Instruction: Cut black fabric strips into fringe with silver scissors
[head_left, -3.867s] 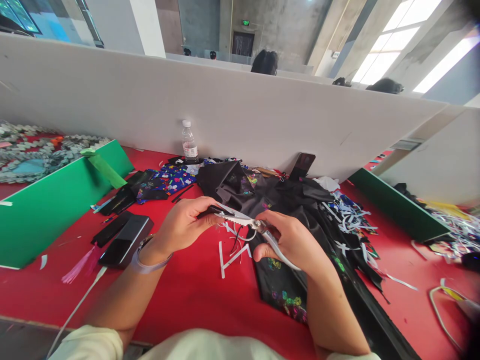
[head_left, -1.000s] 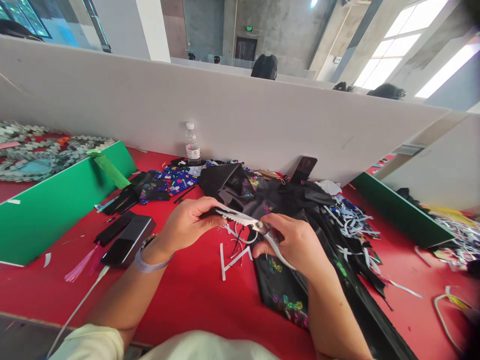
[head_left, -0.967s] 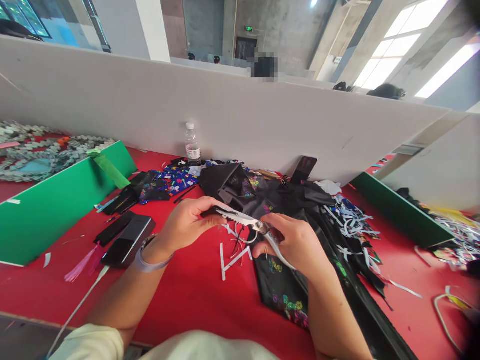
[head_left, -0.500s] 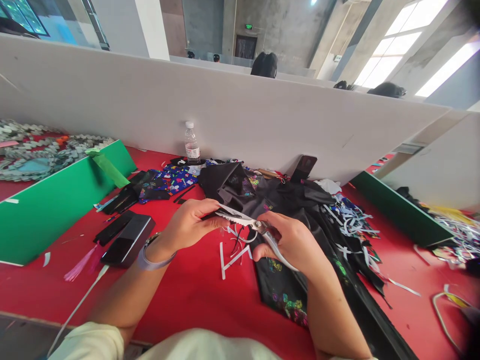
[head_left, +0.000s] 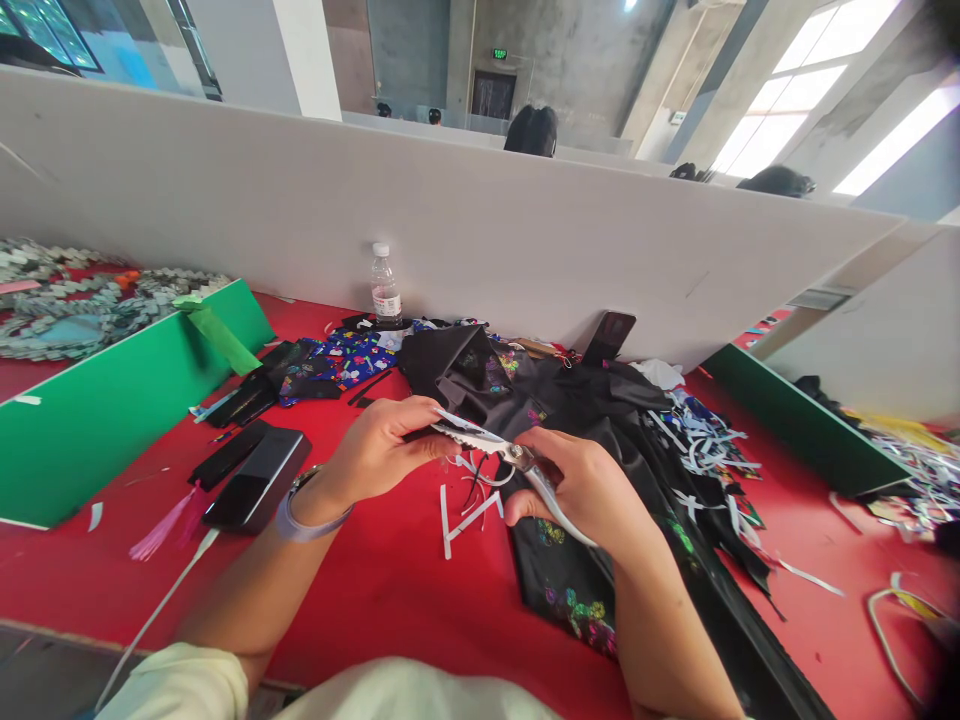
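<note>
My right hand [head_left: 574, 480] is closed round the grey handles of a pair of scissors [head_left: 546, 490]. Their silvery blades, one with a notched edge, point left to the fingertips of my left hand [head_left: 382, 450]. Between the thumb and fingers of that hand is a small piece of black fabric [head_left: 418, 432], mostly hidden by the fingers. The blades lie right at this piece; whether they touch it I cannot tell. Below the blades, white strips [head_left: 448, 525] lie on the red table [head_left: 375, 600]. Black cloth with shiny coloured prints [head_left: 577, 590] spreads under and behind my right hand.
A plastic bottle [head_left: 385, 285] and a leaning phone [head_left: 610, 338] stand by the grey partition [head_left: 262, 190]. A black box-shaped device [head_left: 259, 480] with a white cable lies left. Green boards [head_left: 135, 410] border both sides. White and patterned scraps [head_left: 705, 435] are heaped on the right.
</note>
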